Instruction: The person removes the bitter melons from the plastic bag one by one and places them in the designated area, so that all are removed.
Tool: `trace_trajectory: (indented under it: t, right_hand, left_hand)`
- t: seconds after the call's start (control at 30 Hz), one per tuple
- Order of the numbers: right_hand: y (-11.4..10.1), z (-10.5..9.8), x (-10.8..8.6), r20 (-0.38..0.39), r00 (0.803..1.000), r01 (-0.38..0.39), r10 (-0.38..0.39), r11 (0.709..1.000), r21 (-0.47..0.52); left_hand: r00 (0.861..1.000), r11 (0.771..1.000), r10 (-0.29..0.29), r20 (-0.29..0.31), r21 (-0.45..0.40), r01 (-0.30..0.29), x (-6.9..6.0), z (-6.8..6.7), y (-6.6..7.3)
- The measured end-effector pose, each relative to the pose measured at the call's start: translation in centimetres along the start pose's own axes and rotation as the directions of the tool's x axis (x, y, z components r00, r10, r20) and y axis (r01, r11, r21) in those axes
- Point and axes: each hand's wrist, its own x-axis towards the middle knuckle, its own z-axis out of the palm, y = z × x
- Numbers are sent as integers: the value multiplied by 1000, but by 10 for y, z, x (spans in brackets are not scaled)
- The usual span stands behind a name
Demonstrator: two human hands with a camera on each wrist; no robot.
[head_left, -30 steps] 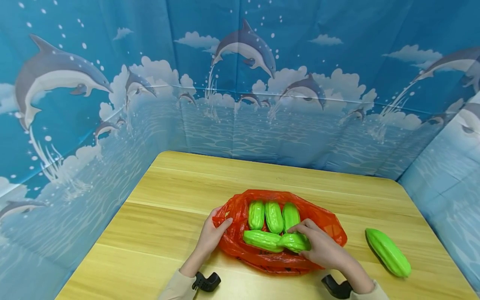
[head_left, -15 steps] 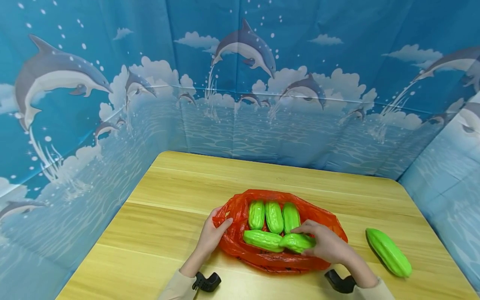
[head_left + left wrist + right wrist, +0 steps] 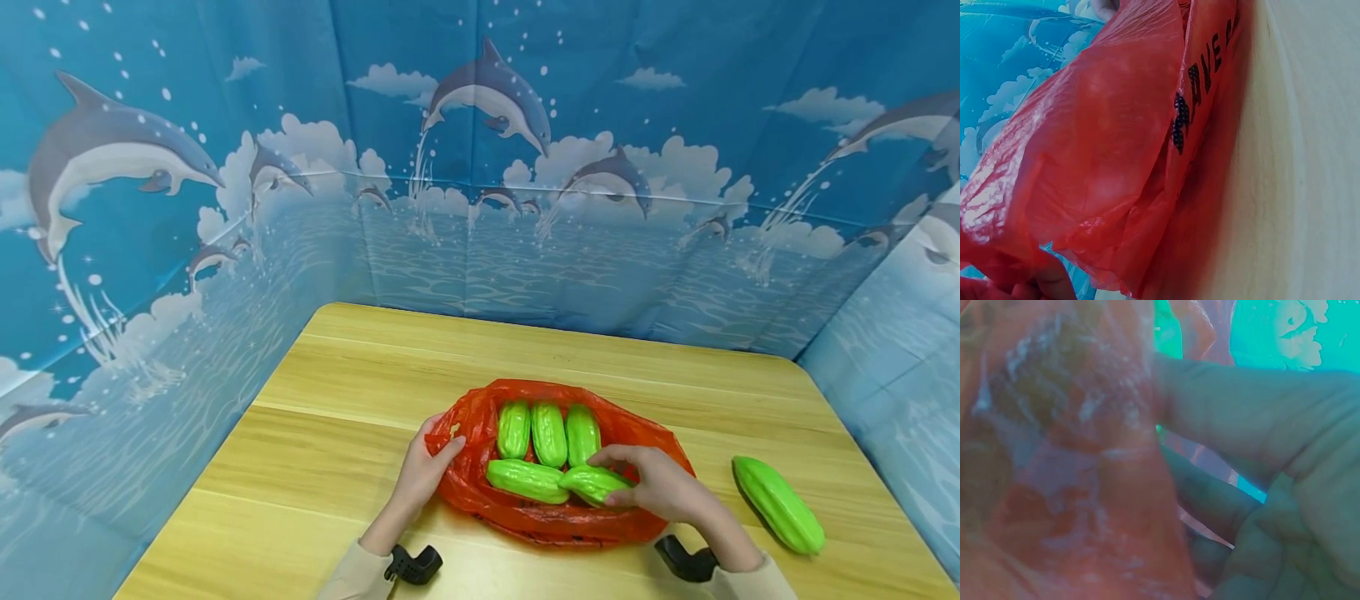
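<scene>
My left hand (image 3: 426,465) holds the left rim of a red plastic bag (image 3: 468,479), with the thumb over the edge. The bag lies with its mouth spread, and several bright green, ridged bitter melons (image 3: 550,435) are inside. Three stand side by side at the back; one bitter melon (image 3: 527,481) lies crosswise in front. My right hand (image 3: 660,483) is at the right end of another front bitter melon (image 3: 592,485), with fingers above, thumb below and red bag showing in the gap. The right wrist view shows the bag film (image 3: 1079,456) covering the fingertips.
One more bitter melon (image 3: 778,506) lies on the wooden table (image 3: 315,433) to the right of the bag. A dolphin-printed curtain (image 3: 480,250) hangs behind the table and along its sides. Black wrist cameras (image 3: 416,565) sit under both wrists.
My right hand has slid slightly right, loosening from the front right bitter melon, which now lies lower in the bag. The left hand has stayed on the bag's rim.
</scene>
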Motion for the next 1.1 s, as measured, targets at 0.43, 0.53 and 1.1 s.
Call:
trace_trajectory:
  t: [0.43,0.53,1.1]
  right_hand:
    - [3,-2,1,17,999,-36,36,999,-8]
    - [4,-3,1,32,999,-38,37,999,20]
    - [8,-2,8,64,995,-77,74,996,47]
  left_hand:
    - [1000,1000,13,-1,-9,-13,1,0,1]
    - [1000,1000,12,1,-11,-12,1,0,1]
    - [1000,1000,3,9,-19,-2,2,0,0]
